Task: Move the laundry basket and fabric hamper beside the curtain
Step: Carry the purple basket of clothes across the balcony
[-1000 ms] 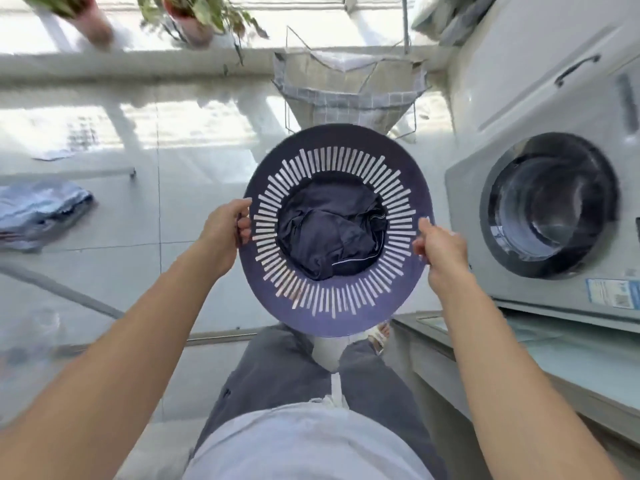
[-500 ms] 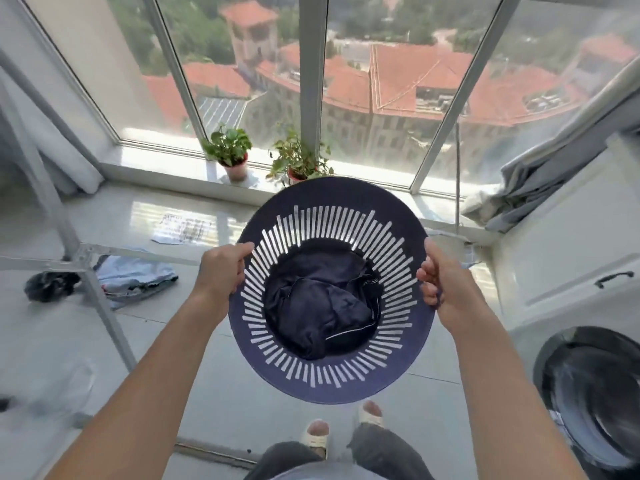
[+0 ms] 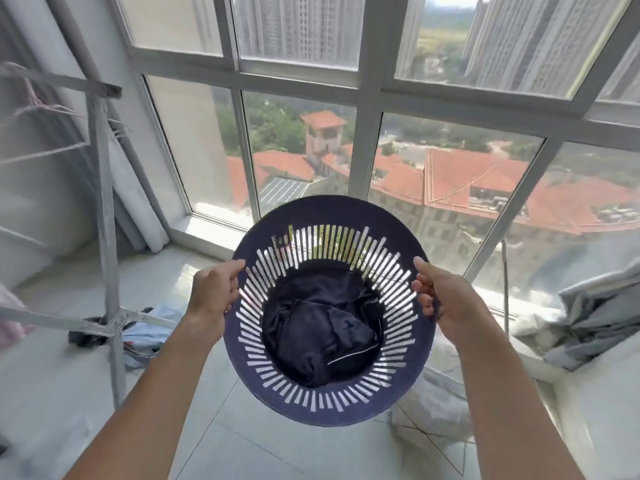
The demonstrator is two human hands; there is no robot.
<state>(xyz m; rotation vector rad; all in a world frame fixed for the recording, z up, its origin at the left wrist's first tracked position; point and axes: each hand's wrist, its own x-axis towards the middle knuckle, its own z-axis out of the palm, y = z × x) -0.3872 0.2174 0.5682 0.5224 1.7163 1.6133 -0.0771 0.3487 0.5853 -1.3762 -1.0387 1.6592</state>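
High-rise home laundry balcony. Floor-to-ceiling grey-framed windows [image 3: 370,98] overlook red-tiled roofs and tower blocks; a grey metal drying rack [image 3: 104,202] stands on the pale tiled floor [image 3: 52,393], with crumpled clothes [image 3: 145,334] at its foot and a rolled pale curtain [image 3: 138,188] in the corner.

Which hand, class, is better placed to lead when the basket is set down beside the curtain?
Left. The curtain hangs at the left of the window, on the side of the left hand. The right hand grips the far side of the laundry basket and would probably only steady it.
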